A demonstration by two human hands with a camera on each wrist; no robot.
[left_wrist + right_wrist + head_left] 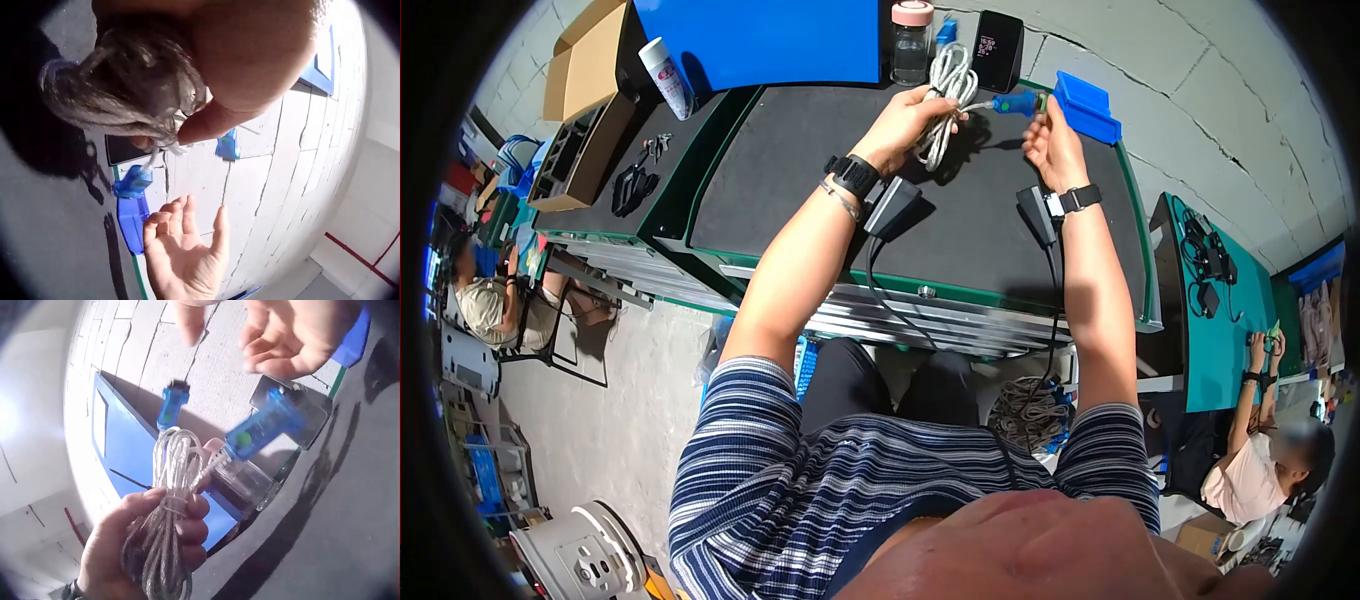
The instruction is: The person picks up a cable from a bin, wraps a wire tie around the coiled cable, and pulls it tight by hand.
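My left hand (900, 125) (256, 56) (112, 544) grips a coiled, silvery translucent cable (950, 75) (119, 100) (164, 550) around its tied middle, thumb on one side and fingers on the other. From the bundle a blue translucent connector (1012, 104) (134, 182) (256, 432) sticks out toward my right hand. Another blue connector (947, 32) (228, 145) (170, 409) stands out at the cable's far side. My right hand (1057, 152) (187, 256) (294, 334) is beside the nearer connector, fingers loosely bent, apart from it in the wrist views.
On the dark-topped cabinet (800, 150) are a pink-lidded jar (910, 50), a black display device (998, 52) and a blue bin (1088, 105). A blue panel (760, 40) stands behind. At left are a spray can (667, 80) and an open cardboard box (585, 130).
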